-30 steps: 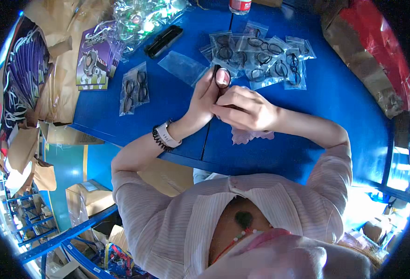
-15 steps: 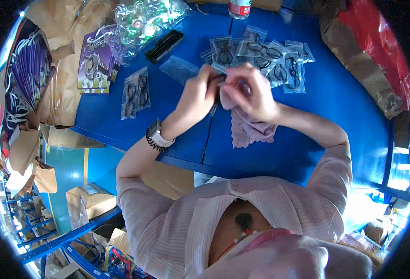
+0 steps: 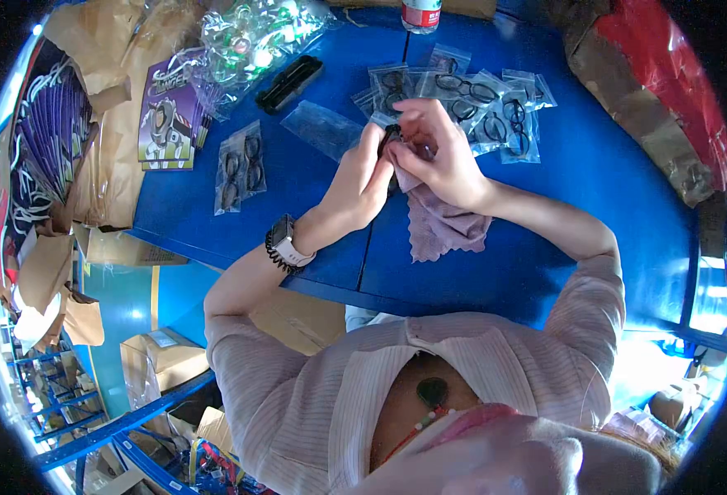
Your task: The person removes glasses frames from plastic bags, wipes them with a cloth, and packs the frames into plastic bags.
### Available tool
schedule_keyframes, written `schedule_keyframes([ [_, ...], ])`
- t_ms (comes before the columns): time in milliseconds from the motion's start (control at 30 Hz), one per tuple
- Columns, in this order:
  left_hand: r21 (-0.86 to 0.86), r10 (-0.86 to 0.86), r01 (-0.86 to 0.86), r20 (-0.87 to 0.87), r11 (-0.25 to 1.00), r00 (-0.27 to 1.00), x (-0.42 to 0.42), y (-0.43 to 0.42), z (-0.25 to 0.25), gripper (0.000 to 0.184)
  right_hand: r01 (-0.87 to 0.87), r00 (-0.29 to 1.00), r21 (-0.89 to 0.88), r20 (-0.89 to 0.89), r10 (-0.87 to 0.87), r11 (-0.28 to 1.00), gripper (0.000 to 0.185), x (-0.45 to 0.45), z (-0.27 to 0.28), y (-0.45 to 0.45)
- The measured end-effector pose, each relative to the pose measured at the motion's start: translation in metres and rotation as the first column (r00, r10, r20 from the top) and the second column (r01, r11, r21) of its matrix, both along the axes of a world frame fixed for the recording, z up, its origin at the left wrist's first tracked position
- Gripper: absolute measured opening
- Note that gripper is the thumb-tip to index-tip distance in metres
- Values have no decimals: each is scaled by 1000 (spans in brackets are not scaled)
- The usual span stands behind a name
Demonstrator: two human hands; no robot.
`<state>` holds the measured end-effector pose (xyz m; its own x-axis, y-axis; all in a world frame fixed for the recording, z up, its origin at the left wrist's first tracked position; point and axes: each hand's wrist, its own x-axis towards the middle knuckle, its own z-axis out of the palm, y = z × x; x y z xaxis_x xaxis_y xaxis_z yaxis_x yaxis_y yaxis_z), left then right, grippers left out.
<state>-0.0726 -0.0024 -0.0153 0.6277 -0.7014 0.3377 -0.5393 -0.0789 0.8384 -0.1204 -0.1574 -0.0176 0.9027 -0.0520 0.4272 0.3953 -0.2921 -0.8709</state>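
My left hand (image 3: pixel 354 183) is closed on a dark pair of glasses (image 3: pixel 391 132), mostly hidden between my fingers. Against the glasses, my right hand (image 3: pixel 448 161) pinches a mauve cleaning cloth (image 3: pixel 448 228) with a scalloped edge. The rest of the cloth hangs down onto the blue table (image 3: pixel 306 239). Just beyond my hands lies a pile of clear zip bags with black glasses (image 3: pixel 494 128) inside. Another bag of glasses (image 3: pixel 240 169) is to the left, and a flat clear bag (image 3: pixel 322 129) lies near my left hand.
Purple printed booklets (image 3: pixel 165 124) and a dark case (image 3: pixel 289 82) are at the back left, beside a shiny plastic bundle (image 3: pixel 256 41). A bottle (image 3: pixel 421 15) stands at the far edge. Purple corded bags (image 3: pixel 50 136) fill the left side; a red-and-brown package (image 3: pixel 652 99) borders the right.
My right fingers have lifted and spread slightly at the glasses, while the thumb keeps the cloth against them. My left hand has turned a little, and more of the dark frame shows.
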Motion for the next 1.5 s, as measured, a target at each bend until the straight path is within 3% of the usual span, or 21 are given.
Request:
schedule_keyframes([
  [100,-32,1,2,88,999,996,-3,-3,0,7,0,1000,24,13,-1,1000,47,7,-5,-3],
  [267,44,-68,63,109,997,992,-4,-2,4,9,-83,995,162,-41,91,983,50,13,-6,-9],
  [467,-32,-66,72,137,997,988,-3,-4,1,18,-107,987,34,-117,110,994,51,20,-19,-20],
  [633,61,-88,80,151,995,985,1,0,7,31,-118,986,43,-117,122,992,50,13,-10,-15],
  [767,-47,-23,45,386,998,922,17,3,1,41,-104,980,282,-134,146,954,42,15,-13,-16],
  [967,123,-221,187,382,975,897,31,13,6,48,-173,963,332,-141,230,928,38,17,-28,-26],
  [1100,141,-282,260,168,955,945,27,12,12,45,-43,982,247,-169,86,968,28,14,-17,-23],
  [1500,48,-314,317,341,947,886,28,9,-5,32,-89,977,357,-153,152,930,24,15,-17,-26],
])
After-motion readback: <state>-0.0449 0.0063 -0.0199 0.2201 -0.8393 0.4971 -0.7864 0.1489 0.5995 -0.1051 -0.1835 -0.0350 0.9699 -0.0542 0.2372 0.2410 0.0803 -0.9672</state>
